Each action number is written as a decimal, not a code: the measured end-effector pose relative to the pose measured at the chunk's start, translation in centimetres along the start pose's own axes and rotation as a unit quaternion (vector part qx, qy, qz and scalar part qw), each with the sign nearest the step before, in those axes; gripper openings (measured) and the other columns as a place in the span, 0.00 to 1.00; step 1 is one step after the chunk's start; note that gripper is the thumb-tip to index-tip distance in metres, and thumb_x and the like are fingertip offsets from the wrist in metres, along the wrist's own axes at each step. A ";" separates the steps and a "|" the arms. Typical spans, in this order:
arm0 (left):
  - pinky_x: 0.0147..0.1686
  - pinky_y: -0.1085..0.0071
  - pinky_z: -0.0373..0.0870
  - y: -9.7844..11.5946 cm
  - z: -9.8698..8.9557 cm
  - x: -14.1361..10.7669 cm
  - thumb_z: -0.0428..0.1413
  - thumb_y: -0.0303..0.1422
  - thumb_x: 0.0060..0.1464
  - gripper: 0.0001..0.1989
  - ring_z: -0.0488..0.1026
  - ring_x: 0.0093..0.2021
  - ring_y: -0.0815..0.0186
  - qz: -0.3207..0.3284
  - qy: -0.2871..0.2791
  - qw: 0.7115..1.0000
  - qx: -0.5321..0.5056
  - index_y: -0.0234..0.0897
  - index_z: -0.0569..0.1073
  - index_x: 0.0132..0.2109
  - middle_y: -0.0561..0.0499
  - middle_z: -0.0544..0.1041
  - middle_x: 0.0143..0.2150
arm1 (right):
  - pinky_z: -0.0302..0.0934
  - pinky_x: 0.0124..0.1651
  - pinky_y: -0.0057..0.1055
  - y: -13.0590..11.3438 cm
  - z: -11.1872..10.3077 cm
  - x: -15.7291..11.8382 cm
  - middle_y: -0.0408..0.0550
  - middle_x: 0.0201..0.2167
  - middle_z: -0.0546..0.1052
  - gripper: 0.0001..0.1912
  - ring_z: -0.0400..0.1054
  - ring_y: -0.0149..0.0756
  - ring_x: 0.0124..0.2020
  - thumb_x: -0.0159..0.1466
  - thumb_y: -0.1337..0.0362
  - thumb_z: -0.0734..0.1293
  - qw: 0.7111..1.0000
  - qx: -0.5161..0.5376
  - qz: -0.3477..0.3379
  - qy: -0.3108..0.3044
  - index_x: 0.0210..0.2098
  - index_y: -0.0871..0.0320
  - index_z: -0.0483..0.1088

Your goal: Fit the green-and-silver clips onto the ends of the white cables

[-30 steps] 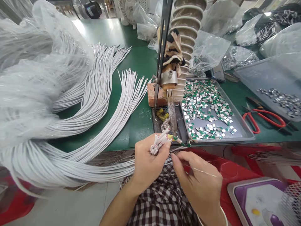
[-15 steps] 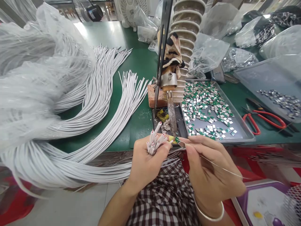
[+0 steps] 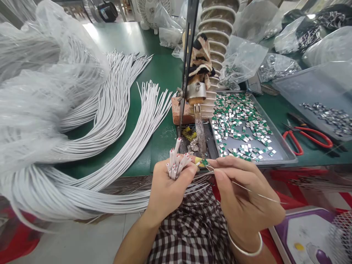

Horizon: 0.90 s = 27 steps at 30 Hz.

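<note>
My left hand (image 3: 169, 189) is closed round a bundle of white cables (image 3: 176, 163), their pinkish cut ends pointing up. One cable end meets a small green circuit board (image 3: 204, 162) near my left fingertip, which has something yellow on it. A thin solder wire (image 3: 253, 191) is pinched in my right hand (image 3: 244, 190), its tip at the board. Just above the board is the lower end of a soldering iron (image 3: 200, 128), fixed upright on a black bracket (image 3: 189, 55). Whether the iron touches the board cannot be told.
A tray (image 3: 286, 156) of small green boards lies right of the iron, then red-handled pliers (image 3: 313, 135) and a bin of metal parts (image 3: 302, 84). A brick (image 3: 178, 112) and ribbed hose (image 3: 217, 29) stand behind. Loose cables (image 3: 115, 124) and plastic bags (image 3: 27, 110) fill the left.
The view has shifted slightly. Cable ends in my left hand have spread and moved a little left. Both hands keep their hold, with the board still near the iron.
</note>
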<state>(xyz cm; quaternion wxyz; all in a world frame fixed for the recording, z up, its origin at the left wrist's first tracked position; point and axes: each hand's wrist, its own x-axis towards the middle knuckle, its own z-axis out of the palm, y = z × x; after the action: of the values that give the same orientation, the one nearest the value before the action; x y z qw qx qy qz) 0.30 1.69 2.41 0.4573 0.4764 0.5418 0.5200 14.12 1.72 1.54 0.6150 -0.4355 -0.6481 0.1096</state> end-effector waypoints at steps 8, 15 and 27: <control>0.32 0.72 0.67 -0.9 0.1 0.0 0.56 0.28 0.56 0.08 0.72 0.33 0.65 0.020 -0.018 0.998 0.051 0.35 0.73 0.27 0.49 0.78 0.34 | 0.56 0.22 0.21 1.0 -1.0 -0.9 0.37 0.20 0.68 0.12 0.61 0.22 0.18 0.71 0.68 0.58 0.989 0.005 0.137 -0.056 0.35 0.57 0.72; 0.36 0.73 0.66 -0.8 -0.3 0.0 0.56 0.27 0.57 0.07 0.71 0.34 0.67 0.022 -0.118 0.990 0.076 0.36 0.74 0.30 0.51 0.75 0.35 | 0.61 0.26 0.19 1.0 -0.8 -0.1 0.38 0.24 0.74 0.06 0.66 0.22 0.23 0.65 0.70 0.67 0.980 -0.033 0.136 -0.142 0.31 0.56 0.73; 0.32 0.73 0.65 -0.9 -0.1 0.2 0.56 0.28 0.54 0.11 0.69 0.31 0.67 -0.039 -0.096 0.994 -0.022 0.35 0.69 0.24 0.51 0.74 0.29 | 0.69 0.28 0.22 1.4 -0.9 -0.7 0.38 0.25 0.78 0.09 0.72 0.26 0.23 0.66 0.71 0.65 0.971 0.055 0.203 -0.116 0.41 0.53 0.76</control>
<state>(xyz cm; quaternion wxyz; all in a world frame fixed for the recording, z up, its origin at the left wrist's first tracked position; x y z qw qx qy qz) 0.18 1.87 1.47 0.5375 0.4925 0.5016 0.4658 15.46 1.75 0.33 0.5238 -0.5076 -0.6060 0.3173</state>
